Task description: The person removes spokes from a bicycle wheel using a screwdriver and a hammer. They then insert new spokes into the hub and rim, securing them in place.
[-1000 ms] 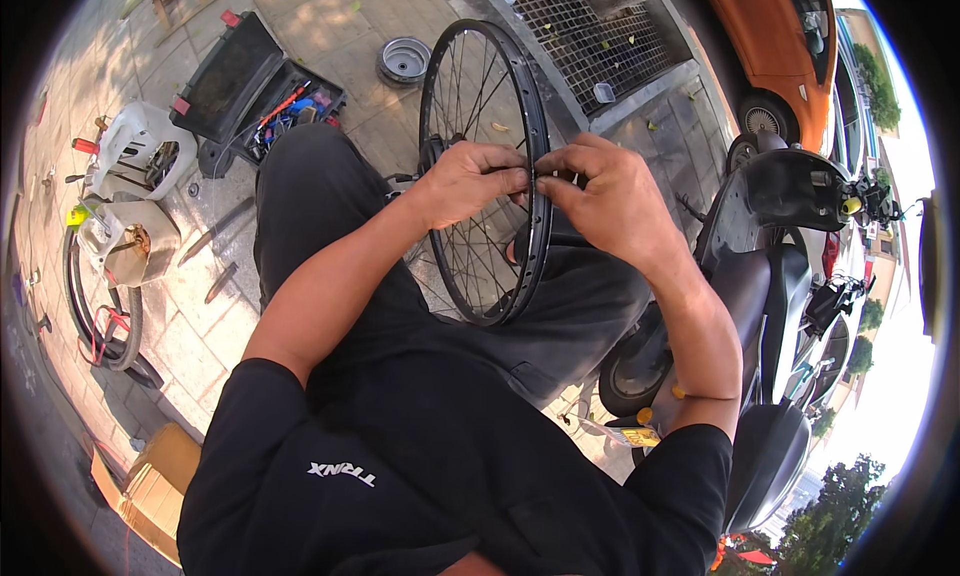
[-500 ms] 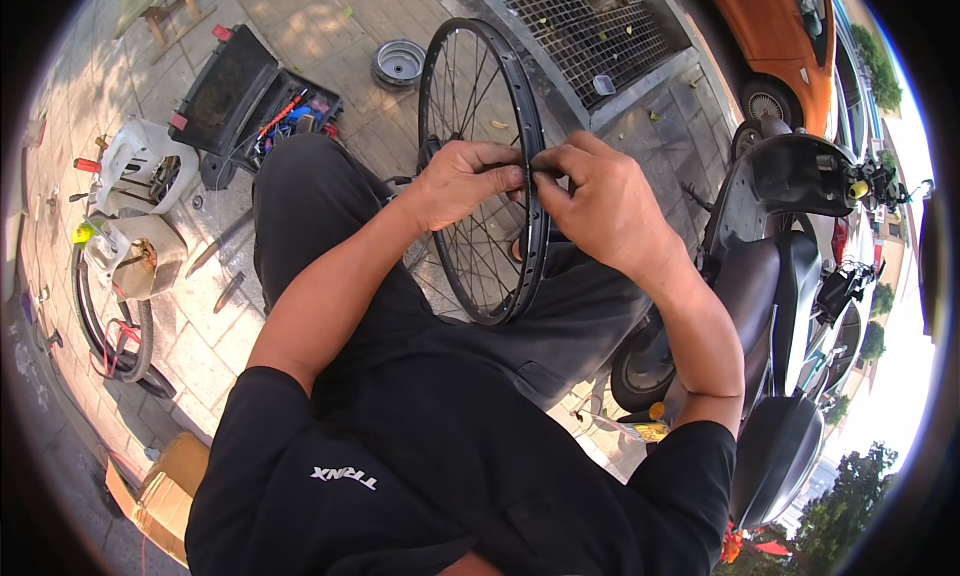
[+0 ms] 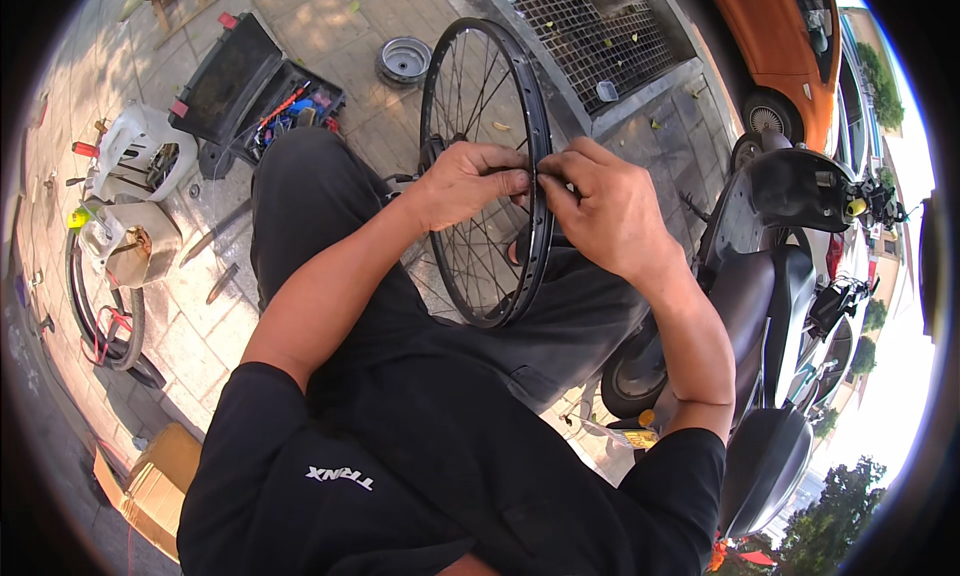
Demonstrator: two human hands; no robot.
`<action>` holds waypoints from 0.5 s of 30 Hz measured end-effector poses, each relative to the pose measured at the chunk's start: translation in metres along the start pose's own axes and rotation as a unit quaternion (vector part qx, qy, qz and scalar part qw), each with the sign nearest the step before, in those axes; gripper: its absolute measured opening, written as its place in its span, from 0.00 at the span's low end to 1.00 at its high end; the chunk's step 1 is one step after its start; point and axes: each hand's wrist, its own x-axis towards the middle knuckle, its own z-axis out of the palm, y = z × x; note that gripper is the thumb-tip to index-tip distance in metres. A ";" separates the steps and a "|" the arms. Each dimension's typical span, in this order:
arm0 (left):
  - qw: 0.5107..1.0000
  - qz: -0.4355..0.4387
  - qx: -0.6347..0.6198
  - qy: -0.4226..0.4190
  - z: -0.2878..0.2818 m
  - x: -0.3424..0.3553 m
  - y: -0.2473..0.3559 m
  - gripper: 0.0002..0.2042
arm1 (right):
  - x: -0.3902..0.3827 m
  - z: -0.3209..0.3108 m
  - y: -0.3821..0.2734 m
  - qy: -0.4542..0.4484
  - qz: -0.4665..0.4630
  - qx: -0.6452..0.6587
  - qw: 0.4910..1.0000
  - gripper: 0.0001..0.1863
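The left hand (image 3: 468, 188) lies left of the bicycle wheel (image 3: 541, 238), the right hand (image 3: 608, 204) right of it, both at its rim. Ahead-left of this grip sits a loose wheel rim (image 3: 405, 62); farther left, a toolbox (image 3: 230, 84) with tools (image 3: 288, 111) in it. Ahead-right lies a grating (image 3: 625, 51), a car (image 3: 775, 41) beyond. A scooter (image 3: 742, 291) stands right, a cardboard box (image 3: 165, 488) behind-left.

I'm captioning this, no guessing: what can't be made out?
In the head view:
Anything between the right hand and the bicycle rim: covered by its fingers.
Exact tools in the toolbox: too small, partly behind the left knee.
Rest of the orange car: cut by the top edge.
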 end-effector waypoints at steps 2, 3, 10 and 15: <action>1.000 0.005 -0.004 -0.005 -0.002 0.001 -0.004 0.09 | -0.001 -0.002 0.001 -0.013 0.003 0.006 1.000 0.07; 1.000 0.006 -0.005 -0.009 -0.002 0.001 -0.004 0.09 | -0.001 -0.003 0.001 -0.019 0.005 0.009 1.000 0.08; 1.000 0.008 -0.019 0.003 0.000 0.001 -0.003 0.11 | 0.008 -0.025 -0.011 -0.051 0.073 0.065 0.994 0.15; 1.000 0.010 0.025 -0.007 0.005 0.002 0.005 0.11 | 0.007 -0.075 -0.011 0.112 0.018 0.065 0.991 0.16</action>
